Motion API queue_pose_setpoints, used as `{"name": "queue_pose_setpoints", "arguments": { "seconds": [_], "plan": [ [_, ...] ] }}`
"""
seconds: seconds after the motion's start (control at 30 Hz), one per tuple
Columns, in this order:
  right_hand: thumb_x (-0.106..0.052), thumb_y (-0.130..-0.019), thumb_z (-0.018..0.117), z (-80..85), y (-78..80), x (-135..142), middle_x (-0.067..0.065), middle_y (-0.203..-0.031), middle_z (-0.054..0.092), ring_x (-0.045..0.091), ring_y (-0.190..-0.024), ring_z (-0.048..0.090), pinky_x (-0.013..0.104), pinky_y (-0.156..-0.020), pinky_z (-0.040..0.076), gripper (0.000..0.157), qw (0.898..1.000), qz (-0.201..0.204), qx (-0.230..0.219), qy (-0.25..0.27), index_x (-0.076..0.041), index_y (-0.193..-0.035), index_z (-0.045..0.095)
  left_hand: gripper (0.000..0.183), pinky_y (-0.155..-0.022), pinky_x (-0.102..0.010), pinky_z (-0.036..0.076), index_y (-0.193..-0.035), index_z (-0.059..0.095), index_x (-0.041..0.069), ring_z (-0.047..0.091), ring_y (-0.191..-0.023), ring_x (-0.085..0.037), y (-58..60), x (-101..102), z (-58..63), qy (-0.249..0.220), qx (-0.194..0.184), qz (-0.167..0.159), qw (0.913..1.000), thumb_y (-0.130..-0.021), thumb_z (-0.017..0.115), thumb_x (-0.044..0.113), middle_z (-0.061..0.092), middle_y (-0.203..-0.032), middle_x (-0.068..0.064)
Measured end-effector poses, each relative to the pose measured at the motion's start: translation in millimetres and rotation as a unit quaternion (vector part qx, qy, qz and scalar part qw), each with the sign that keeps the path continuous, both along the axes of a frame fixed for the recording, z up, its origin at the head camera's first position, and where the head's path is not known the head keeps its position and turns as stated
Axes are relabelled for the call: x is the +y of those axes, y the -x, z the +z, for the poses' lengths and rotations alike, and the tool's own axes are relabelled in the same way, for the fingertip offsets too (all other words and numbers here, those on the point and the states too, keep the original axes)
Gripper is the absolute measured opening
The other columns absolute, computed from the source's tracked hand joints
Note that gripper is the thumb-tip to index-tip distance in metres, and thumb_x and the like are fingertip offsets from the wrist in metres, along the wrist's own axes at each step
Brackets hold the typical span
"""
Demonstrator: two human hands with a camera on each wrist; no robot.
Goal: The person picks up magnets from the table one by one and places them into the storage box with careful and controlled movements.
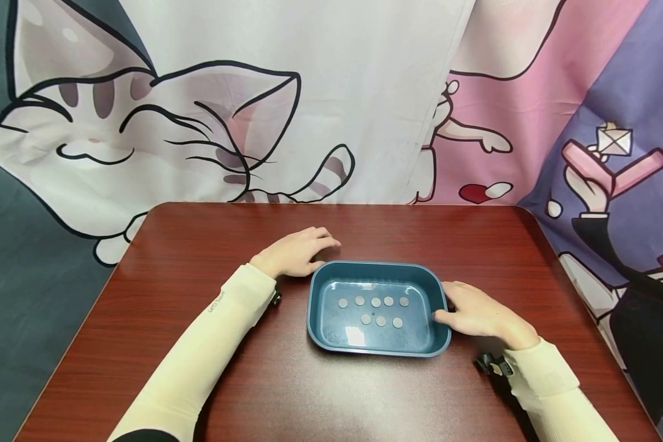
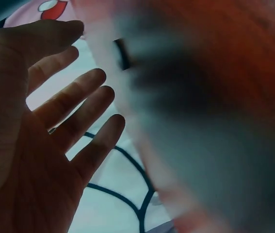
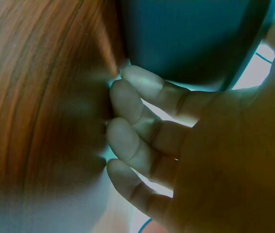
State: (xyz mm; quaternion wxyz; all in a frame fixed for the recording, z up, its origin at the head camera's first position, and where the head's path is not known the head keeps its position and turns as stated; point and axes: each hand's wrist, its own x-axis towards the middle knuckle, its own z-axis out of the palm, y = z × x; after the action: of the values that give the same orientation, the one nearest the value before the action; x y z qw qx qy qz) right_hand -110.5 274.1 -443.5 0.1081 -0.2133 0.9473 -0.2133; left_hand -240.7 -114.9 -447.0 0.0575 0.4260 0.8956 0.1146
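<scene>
A blue rectangular plastic tray (image 1: 380,352) sits on the table, with several flat, silvery, coin-like discs (image 1: 380,320) lying in two rows on its bottom. At its right end my right hand (image 1: 477,312) holds the rim, thumb over the inside and fingers outside. The right wrist view shows those fingers (image 3: 132,141) curled below the tray's wall (image 3: 190,34), their tips at the tabletop. My left hand (image 1: 293,253) is beside the tray's far left corner, its thumb close to the rim; whether it touches cannot be told. In the left wrist view its fingers (image 2: 86,99) are spread and hold nothing.
The reddish-brown wooden table (image 1: 364,399) has rounded far corners. Right behind its far edge hangs a cartoon-printed curtain (image 1: 376,123). A small dark device (image 1: 494,364) is strapped at the right wrist, and another (image 1: 276,298) at the left.
</scene>
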Motion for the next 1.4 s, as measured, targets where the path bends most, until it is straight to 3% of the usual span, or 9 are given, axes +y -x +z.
{"name": "queue_pose_setpoints", "arguments": {
  "seconds": [0.23, 0.37, 0.5, 0.83, 1.1, 1.4],
  "plan": [
    [-0.024, -0.088, 0.072, -0.7, -0.4, 0.3, -0.008, -0.099, 0.069, 0.014, -0.098, 0.063, 0.045, -0.092, 0.054, 0.023, 1.0, -0.003, 0.002, 0.0, -0.018, -0.11, 0.069, 0.031, -0.097, -0.034, 0.051, -0.126, 0.071, 0.02, 0.058, -0.108, -0.016, 0.8, 5.2, -9.1, -0.003, 0.006, -0.011, 0.9999, -0.097, 0.068, 0.031, 0.061, -0.121, 0.0],
    [-0.024, -0.088, 0.072, -0.9, -0.3, 0.1, -0.006, -0.102, 0.07, 0.016, -0.099, 0.063, 0.047, -0.093, 0.054, 0.026, 1.0, -0.004, 0.005, 0.0, -0.016, -0.112, 0.069, 0.019, -0.094, -0.033, 0.051, -0.114, 0.072, 0.019, 0.058, -0.098, -0.016, 1.7, 5.8, -10.6, -0.005, 0.016, -0.017, 0.9997, -0.095, 0.068, 0.019, 0.06, -0.11, 0.0],
    [-0.024, -0.088, 0.072, -0.3, 0.0, -0.2, -0.007, -0.102, 0.07, 0.015, -0.099, 0.063, 0.046, -0.093, 0.054, 0.025, 1.0, -0.002, 0.002, 0.0, -0.016, -0.112, 0.069, 0.022, -0.094, -0.033, 0.051, -0.107, 0.071, 0.018, 0.06, -0.096, -0.017, 2.1, 3.7, -11.6, -0.003, 0.019, -0.015, 0.9997, -0.089, 0.067, 0.006, 0.06, -0.103, 0.0],
    [-0.026, -0.089, 0.073, 3.1, 0.3, -0.8, -0.007, -0.099, 0.069, 0.013, -0.094, 0.061, 0.044, -0.089, 0.054, 0.025, 1.0, 0.001, -0.01, 0.0, -0.015, -0.111, 0.069, 0.014, -0.089, -0.035, 0.053, -0.1, 0.065, 0.014, 0.061, -0.091, -0.02, 1.0, -6.5, -12.1, -0.001, 0.018, 0.009, 0.9998, -0.09, 0.068, 0.005, 0.06, -0.098, -0.002],
    [-0.025, -0.089, 0.073, 3.2, -0.2, -1.5, -0.008, -0.097, 0.068, 0.012, -0.092, 0.06, 0.042, -0.088, 0.054, 0.022, 1.0, -0.004, -0.01, 0.0, -0.016, -0.108, 0.069, 0.015, -0.074, -0.031, 0.049, -0.091, 0.059, 0.016, 0.055, -0.078, -0.017, -2.9, -11.8, -0.2, 0.009, 0.004, 0.036, 0.9993, -0.084, 0.065, 0.004, 0.055, -0.089, 0.001],
    [-0.026, -0.089, 0.073, 1.4, 0.0, -0.6, -0.008, -0.095, 0.067, 0.012, -0.092, 0.06, 0.043, -0.087, 0.054, 0.021, 1.0, -0.005, -0.011, 0.0, -0.016, -0.107, 0.069, 0.017, -0.067, -0.028, 0.047, -0.078, 0.062, 0.018, 0.052, -0.07, -0.014, -14.7, -7.4, 31.7, -0.035, 0.04, 0.003, 0.9986, -0.078, 0.063, 0.0, 0.053, -0.081, 0.002]
  ]
}}
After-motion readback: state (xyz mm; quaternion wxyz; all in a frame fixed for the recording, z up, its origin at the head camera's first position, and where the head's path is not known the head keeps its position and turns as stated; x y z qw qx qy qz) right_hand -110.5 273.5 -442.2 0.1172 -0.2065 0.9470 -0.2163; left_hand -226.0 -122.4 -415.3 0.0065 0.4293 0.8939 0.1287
